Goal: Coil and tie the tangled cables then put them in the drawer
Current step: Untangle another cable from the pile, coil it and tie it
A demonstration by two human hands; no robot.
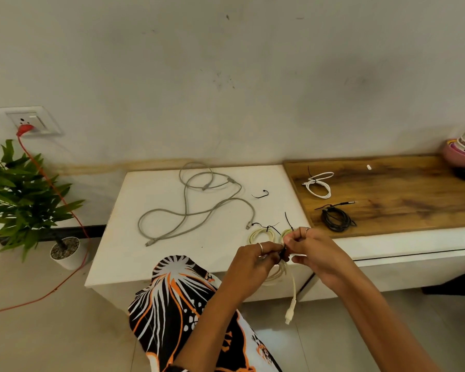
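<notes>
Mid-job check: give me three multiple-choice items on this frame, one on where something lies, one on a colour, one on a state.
1. Where does the tied black coil lie?
A. on the wooden top
B. on the floor
C. in the plant pot

2. What colour is the cord plugged into the wall socket?
A. blue
B. red-orange
C. green

3. What state is the long grey cable on the white top in?
A. coiled and tied
B. loose and uncoiled
C. held in both hands

Key: 1 A, it rests on the brown wood at right. 2 B, the red-orange cord runs down past the plant. 3 B, it sprawls in open loops, while the left hand and right hand work on a cream cable.
</notes>
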